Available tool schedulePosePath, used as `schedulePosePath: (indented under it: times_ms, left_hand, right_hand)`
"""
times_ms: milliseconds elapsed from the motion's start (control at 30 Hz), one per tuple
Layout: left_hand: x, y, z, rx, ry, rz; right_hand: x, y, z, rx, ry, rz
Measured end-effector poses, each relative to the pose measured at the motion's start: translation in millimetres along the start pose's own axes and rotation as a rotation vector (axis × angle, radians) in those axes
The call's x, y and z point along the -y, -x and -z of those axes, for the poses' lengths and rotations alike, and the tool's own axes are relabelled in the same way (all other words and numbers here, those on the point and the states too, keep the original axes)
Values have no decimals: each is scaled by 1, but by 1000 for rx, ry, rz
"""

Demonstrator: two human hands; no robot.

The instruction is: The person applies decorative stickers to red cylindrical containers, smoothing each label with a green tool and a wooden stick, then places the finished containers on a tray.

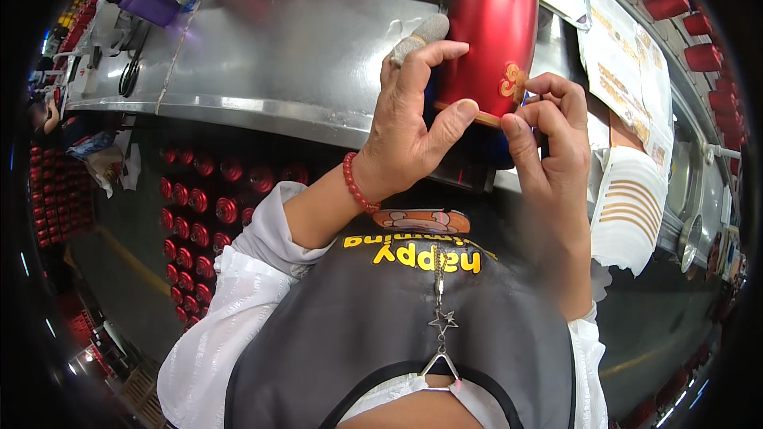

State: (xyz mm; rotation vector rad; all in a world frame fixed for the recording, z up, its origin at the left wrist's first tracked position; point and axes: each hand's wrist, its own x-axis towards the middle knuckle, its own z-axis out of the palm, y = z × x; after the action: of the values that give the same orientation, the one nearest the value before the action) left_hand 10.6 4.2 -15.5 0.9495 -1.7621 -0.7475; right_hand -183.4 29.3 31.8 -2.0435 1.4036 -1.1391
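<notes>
A shiny red metal canister (pixel 489 28) with a gold decal (pixel 511 79) on its lower right side is in front of me, above a dark blue support. My left hand (pixel 409 123) grips its left side, with the index fingertip on the red wall and the thumb by the lower rim. A grey cover (pixel 430 29) sits on one left finger. At the canister's lower right edge, beside the decal, my right hand (pixel 548 131) is closed in a pinch. Whatever lies between the right fingertips is too small to make out.
A metal worktop (pixel 278 56) stretches left, carrying a purple bottle (pixel 147 0) and dark scissors (pixel 131 67). Gold-printed sheets (pixel 616 71) and a white sheet with gold strips (pixel 632 206) lie right. Several red canisters (pixel 226 210) stand below the worktop; others (pixel 666 0) line the right.
</notes>
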Motion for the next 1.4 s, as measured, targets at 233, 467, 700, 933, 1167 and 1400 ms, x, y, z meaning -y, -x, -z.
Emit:
schedulePosePath:
  times_ms: [233, 467, 700, 933, 1167, 1400]
  left_hand:
    - [4, 1, 3, 48, -20, -28]
    - [8, -10, 5, 91, -442, -270]
    - [10, -12, 12, 178, -142, -186]
    - [0, -15, -5, 98, 0, -7]
    - [-5, -15, -8, 132, -27, 5]
    - [0, -16, -10, 80, 123, 20]
  right_hand:
    - [-13, 5, 2, -23, 4, -1]
    - [-29, 18, 14, -105, -116, -38]
    - [-24, 30, 22, -241, -900, -312]
    - [-20, 34, 10, 57, -982, -525]
    - [-25, 33, 3, 99, -911, -517]
    - [-27, 33, 4, 135, -808, -460]
